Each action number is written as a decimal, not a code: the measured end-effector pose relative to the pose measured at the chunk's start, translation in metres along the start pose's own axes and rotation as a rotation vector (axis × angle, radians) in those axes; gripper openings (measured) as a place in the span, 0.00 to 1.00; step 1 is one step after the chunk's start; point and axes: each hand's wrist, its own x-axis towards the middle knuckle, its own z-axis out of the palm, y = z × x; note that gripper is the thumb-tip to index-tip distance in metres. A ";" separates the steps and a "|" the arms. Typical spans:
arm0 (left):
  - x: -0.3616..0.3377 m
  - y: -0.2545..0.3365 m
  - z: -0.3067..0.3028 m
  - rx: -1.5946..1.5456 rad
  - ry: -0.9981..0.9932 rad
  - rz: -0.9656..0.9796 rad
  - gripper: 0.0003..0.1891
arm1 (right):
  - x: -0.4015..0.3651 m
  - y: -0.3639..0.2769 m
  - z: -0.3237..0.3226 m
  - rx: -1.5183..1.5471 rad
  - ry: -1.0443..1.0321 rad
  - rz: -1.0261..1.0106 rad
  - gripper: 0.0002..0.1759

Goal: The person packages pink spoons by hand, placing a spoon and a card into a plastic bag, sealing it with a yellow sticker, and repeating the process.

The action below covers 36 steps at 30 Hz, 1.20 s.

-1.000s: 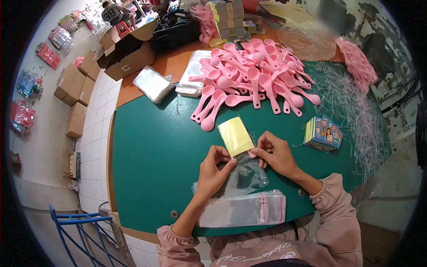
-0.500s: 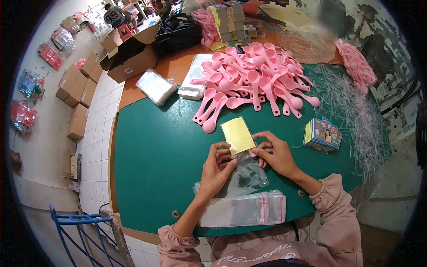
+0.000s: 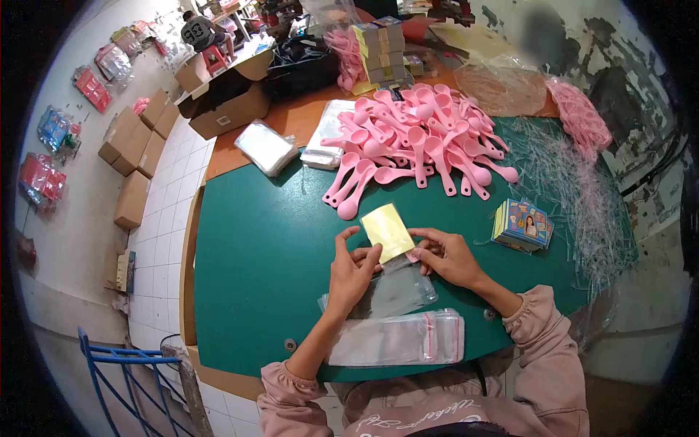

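A yellow card [image 3: 388, 231] sits in a clear plastic bag, tilted slightly, above the green table. My left hand [image 3: 353, 275] is at the bag's lower left, thumb pressed on its edge and index finger raised away. On the other side, my right hand [image 3: 453, 260] pinches the lower right edge of the bag. A small pink piece [image 3: 413, 256] shows by my right thumb; most of it is hidden. Below the hands lie loose clear bags [image 3: 397, 291] and a stack of long clear bags [image 3: 386, 341] with red-lined flaps.
Many pink measuring scoops [image 3: 419, 142] are heaped at the back. Blue picture cards [image 3: 524, 224] are stacked at right, near tangled clear plastic strands [image 3: 582, 211]. Packs of clear bags [image 3: 266, 148] lie back left, by an open cardboard box [image 3: 229, 109]. A person [image 3: 204, 33] sits far off.
My left thumb has moved up against the bag's edge, and the left index finger has lifted away from the card. My right hand keeps its pinch. The camera view has shifted slightly.
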 end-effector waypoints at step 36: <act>0.005 0.015 -0.001 0.988 -0.309 0.395 0.22 | 0.030 0.005 -0.047 -0.306 0.707 -0.444 0.10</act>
